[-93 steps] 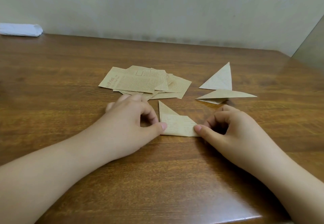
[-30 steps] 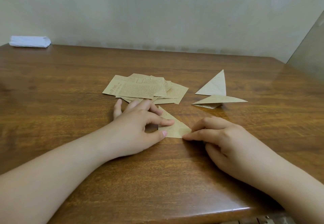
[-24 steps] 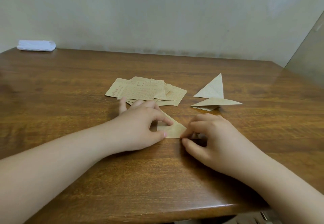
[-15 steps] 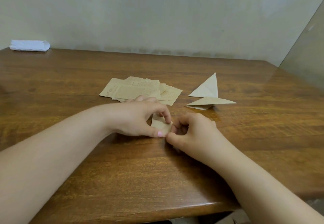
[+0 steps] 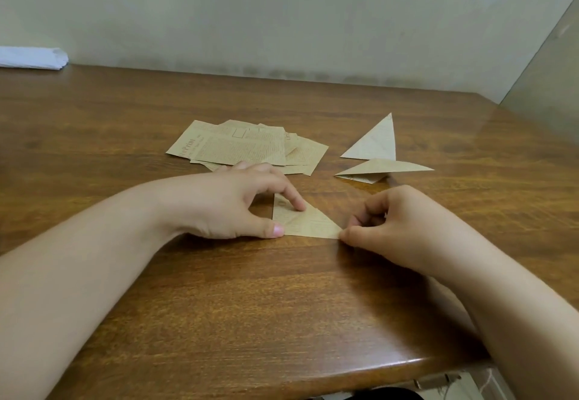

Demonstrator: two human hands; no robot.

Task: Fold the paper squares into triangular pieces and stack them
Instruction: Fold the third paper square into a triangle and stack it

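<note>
A small folded tan paper triangle [image 5: 308, 224] lies flat on the wooden table [image 5: 125, 111] between my hands. My left hand [image 5: 225, 205] presses it down, with the index fingertip on its top face and the thumb at its lower left corner. My right hand [image 5: 404, 227] has curled fingers, and its thumb and forefinger pinch the triangle's right tip. A loose pile of several printed paper squares [image 5: 238, 149] lies just behind my left hand. Two folded triangles sit at the back right: one flat [image 5: 376, 146], and one [image 5: 382, 168] overlapping its near edge.
A white folded cloth or packet [image 5: 31, 58] lies at the table's far left by the wall. The table's rounded front edge [image 5: 313, 377] runs close below my forearms. A grey panel [image 5: 548, 80] stands at the right.
The piece went from a wider shape to a small triangle. My right hand slid left along its near edge to meet my left hand, then moved back to the right tip.
</note>
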